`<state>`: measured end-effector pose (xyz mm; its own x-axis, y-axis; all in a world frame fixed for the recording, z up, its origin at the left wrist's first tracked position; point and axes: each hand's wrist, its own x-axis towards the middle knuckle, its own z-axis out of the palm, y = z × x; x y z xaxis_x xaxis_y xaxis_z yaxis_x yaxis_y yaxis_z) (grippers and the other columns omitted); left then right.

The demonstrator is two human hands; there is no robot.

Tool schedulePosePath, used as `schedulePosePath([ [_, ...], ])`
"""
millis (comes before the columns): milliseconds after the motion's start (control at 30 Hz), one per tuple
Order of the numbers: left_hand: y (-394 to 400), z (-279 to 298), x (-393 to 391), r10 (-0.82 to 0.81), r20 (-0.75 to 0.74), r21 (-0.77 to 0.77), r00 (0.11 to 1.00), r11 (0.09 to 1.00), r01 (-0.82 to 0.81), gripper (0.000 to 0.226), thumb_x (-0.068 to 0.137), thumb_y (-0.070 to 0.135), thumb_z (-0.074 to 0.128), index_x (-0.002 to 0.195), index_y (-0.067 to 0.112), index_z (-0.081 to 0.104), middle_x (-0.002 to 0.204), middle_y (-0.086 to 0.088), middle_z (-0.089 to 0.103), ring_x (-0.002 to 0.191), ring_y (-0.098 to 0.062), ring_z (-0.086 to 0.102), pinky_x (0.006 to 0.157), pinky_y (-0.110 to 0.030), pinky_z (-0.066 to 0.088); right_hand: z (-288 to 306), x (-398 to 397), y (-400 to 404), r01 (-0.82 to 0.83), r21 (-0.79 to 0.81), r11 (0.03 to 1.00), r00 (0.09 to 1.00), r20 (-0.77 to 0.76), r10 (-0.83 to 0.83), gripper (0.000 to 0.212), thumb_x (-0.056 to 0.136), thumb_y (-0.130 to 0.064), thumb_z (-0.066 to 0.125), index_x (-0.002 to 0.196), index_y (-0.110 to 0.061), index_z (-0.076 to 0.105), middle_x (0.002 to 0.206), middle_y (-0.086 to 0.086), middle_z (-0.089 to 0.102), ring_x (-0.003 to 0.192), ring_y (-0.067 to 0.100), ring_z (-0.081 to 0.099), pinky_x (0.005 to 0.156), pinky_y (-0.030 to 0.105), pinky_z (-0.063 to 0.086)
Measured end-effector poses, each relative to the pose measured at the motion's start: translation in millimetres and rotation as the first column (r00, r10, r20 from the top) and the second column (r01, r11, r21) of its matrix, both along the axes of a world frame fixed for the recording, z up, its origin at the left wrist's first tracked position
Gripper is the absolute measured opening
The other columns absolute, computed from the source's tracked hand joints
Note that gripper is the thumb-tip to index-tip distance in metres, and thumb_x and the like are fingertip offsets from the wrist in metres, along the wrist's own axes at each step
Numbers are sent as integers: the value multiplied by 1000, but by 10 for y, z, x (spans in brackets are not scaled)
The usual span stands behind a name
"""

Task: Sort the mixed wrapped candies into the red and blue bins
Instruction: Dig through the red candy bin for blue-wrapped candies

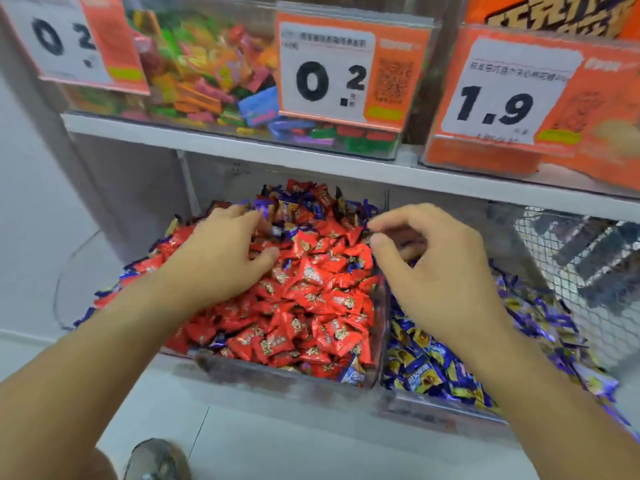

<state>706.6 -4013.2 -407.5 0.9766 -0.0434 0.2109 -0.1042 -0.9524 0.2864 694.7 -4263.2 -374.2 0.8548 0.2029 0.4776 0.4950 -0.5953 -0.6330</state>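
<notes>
both hands over the red bin (346, 375), a clear box heaped with red wrapped candies (311, 289). mixed in at its far end, a band of stray blue candies (266, 206), just beyond the fingertips of the left hand (221, 251). left hand palm down on the pile, fingers spread and only loosely bent, reaching up the heap, nothing visibly held. right hand (440, 271) raised above the divider (382, 306) between the two boxes, fingers curled inward with index and thumb drawn close; something dark blue at the fingertip, but too small and blurred to say whether pinched or merely lying behind it. cannot tell if holding anything.

blue bin (433, 403) directly to the right of the red one, touching it wall to wall, filled with blue and yellow wrapped candies (419, 362), lying partly under the right forearm.

key relation: strays ahead of and slightly right of the left hand, at the back of the red bin, up and to the left of the right hand; destination to the right, beneath the right hand. probably best picked by the left and carried across, or taken by the right with a short forward reach and dropped straight back and down. no clear long axis on the strays; wrappers crumpled, lying every way.

one more blue candy (355, 374) at the near right corner of the red bin, close to the divider, nearer the right hand.
</notes>
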Motion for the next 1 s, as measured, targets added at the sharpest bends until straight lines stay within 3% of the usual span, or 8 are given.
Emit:
schedulePosePath([
  [100, 214, -12, -9, 10, -44, -29, 999, 1000, -11, 39, 84, 48, 66, 111, 19, 67, 107, -6, 59, 102, -25, 58, 91, -33, 42, 29, 126, 509, -194, -197, 961, 977, 45, 206, 21, 89, -14, 62, 108, -21, 68, 97, -5, 63, 85, 5, 59, 80, 21, 47],
  [200, 328, 3, -40, 15, -22, -106, 1000, 994, -17, 34, 81, 47, 73, 106, 24, 69, 101, 2, 58, 91, -18, 59, 80, -27, 41, 37, 514, 867, -234, -443, 865, 972, -94, 214, 49, 90, -17, 59, 138, -23, 52, 130, 4, 59, 119, 20, 55, 101, 34, 44],
  [267, 390, 4, -58, 20, -3, -151, 1000, 988, -20, 36, 79, 44, 77, 108, 25, 68, 98, 9, 58, 89, -10, 56, 77, -22, 38, 35, 756, 1017, -270, -511, 817, 962, -184, 202, 61, 93, -25, 61, 150, -25, 39, 146, 6, 51, 131, 25, 48, 106, 33, 41],
  [400, 500, -22, -70, 19, 17, -334, 1000, 942, -12, 60, 66, 48, 85, 117, 26, 61, 110, 11, 64, 96, -3, 61, 83, -17, 45, -62, 1030, 1159, -356, -637, 684, 934, -264, 240, 78, 85, -40, 74, 152, -30, 36, 143, 4, 51, 128, 23, 51, 104, 28, 41],
  [567, 588, 48, 57, 34, 123, -457, 992, 889, 26, 80, 59, 68, 76, 124, 26, 58, 118, 10, 64, 106, -5, 60, 95, -28, 50, -109, 1087, 1146, -350, -615, 707, 936, -254, 243, 72, 79, -33, 82, 143, -33, 49, 137, -2, 54, 120, 15, 54, 89, 17, 37],
  [733, 546, 48, 190, -106, -105, -335, 989, 940, 66, 92, 70, 68, 71, 147, 28, 38, 138, 14, 52, 125, -4, 50, 101, -22, 40, -132, 1062, 1109, -346, -611, 712, 938, -220, 268, 48, 77, -29, 82, 121, -34, 62, 120, -7, 61, 104, 13, 57, 88, 26, 47],
  [867, 442, 21, 300, -189, -60, -232, 980, 958, 170, 71, 76, 51, 78, 139, 28, 53, 134, 11, 61, 122, -8, 56, 104, -26, 43, -133, 1039, 998, -304, -503, 809, 952, -184, 243, 28, 76, -28, 84, 101, -31, 71, 93, -14, 64, 82, 6, 60, 72, 16, 45],
  [1000, 409, 20, 315, -175, -5, -242, 985, 955, 168, 40, 79, 39, 80, 117, 27, 71, 114, 10, 72, 101, -4, 63, 85, -13, 43, -139, 1003, 870, -220, -345, 913, 968, -190, 162, 20, 82, -28, 79, 101, -33, 74, 98, -10, 71, 81, 6, 64, 72, 18, 50],
])
